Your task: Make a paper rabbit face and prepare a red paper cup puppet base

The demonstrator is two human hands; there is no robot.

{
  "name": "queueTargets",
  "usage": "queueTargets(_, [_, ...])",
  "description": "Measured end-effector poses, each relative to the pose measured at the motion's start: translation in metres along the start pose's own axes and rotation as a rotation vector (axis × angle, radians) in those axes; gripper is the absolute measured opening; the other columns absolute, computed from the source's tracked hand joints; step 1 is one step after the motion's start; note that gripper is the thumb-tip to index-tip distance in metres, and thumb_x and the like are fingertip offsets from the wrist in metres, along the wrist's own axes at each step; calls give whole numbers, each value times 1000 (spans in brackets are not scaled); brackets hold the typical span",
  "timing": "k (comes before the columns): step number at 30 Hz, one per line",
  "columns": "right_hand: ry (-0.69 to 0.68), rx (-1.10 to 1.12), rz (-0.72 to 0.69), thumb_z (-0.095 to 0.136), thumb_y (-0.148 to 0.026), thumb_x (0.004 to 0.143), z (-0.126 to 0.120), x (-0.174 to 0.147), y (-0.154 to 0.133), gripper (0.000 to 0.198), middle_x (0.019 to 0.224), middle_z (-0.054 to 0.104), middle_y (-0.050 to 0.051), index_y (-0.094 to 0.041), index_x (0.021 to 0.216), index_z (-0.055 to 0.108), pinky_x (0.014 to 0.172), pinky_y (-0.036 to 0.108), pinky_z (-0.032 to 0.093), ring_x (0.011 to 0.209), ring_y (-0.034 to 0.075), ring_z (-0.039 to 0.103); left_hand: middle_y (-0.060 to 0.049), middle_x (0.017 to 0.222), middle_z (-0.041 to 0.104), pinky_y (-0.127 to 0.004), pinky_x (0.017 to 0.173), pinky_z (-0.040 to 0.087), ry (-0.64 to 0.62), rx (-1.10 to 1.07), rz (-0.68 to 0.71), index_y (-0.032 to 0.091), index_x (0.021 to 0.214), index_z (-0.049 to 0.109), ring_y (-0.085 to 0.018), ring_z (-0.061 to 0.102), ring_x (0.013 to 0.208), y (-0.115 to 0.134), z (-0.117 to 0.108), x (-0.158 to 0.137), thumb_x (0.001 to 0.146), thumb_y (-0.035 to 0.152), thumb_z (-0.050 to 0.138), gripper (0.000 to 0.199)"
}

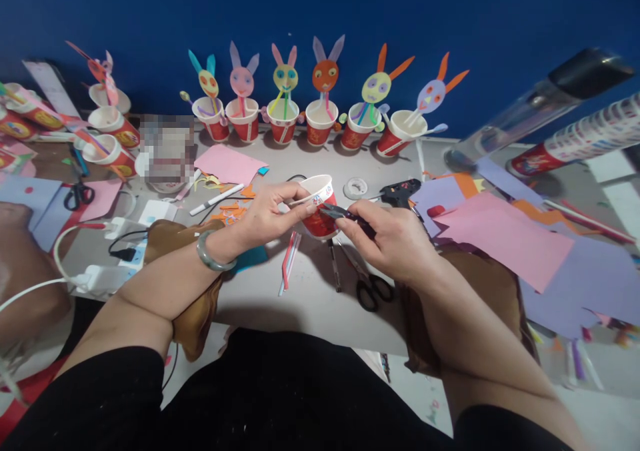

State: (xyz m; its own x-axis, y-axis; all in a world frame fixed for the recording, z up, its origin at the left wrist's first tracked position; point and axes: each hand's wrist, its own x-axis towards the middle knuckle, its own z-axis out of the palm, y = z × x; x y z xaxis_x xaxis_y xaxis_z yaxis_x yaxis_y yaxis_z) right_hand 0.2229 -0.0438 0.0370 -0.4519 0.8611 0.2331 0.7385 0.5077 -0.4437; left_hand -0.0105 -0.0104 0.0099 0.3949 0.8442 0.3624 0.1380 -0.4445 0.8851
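Note:
My left hand (280,212) is closed on the rim and side of a red-and-white paper cup (320,224), which it holds tilted above the table. My right hand (393,238) is wrapped round a small pointed metal tool with dark handles (363,223), which looks like pliers. The tool's tip meets the cup's printed side just below the rim; whether it pierces the wall cannot be seen. Below the cup lie red and white straws (289,264), a pen (335,268) and black-handled scissors (374,292).
Several paper cups with rabbit faces (285,121) line the blue wall. A glue gun (400,191) and a tape roll (355,187) sit behind my hands. Coloured paper (505,234) covers the right side. Power strips (113,278) and a co-worker's arm (30,271) are at left.

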Motion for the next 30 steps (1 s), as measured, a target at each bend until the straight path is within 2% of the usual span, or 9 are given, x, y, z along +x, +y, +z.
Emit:
queueTargets(5, [-19,-24,-1,46,-45,100,-3,-1,0,33,60,53,0,-21,83,58,58,30,26,55,15,45,-4,76,69,-28,66,48,-41,73,-14,18,80,69,-14,59,70,1,-3,1,95,50,64,36])
queueTargets(14, [-115,-77,38,46,-48,100,-4,-1,-2,34,59,53,0,-21,82,57,57,29,23,55,15,44,-3,75,69,-30,72,44,-138,238,175,19,80,69,-14,58,71,-1,-8,4,99,41,60,30])
queueTargets(19, [-192,-1,53,47,-46,99,-7,1,1,33,61,55,0,-21,81,58,59,29,25,57,14,47,-2,71,67,-32,77,43,-166,305,252,19,75,64,-15,55,71,-4,-8,4,100,37,58,31])
queueTargets(30, [-165,108,19,48,-44,101,-7,2,4,35,58,48,-3,-22,73,52,58,28,28,54,12,43,-2,72,65,-31,73,44,-156,310,234,19,79,64,-15,56,70,-2,-8,4,100,40,57,30])
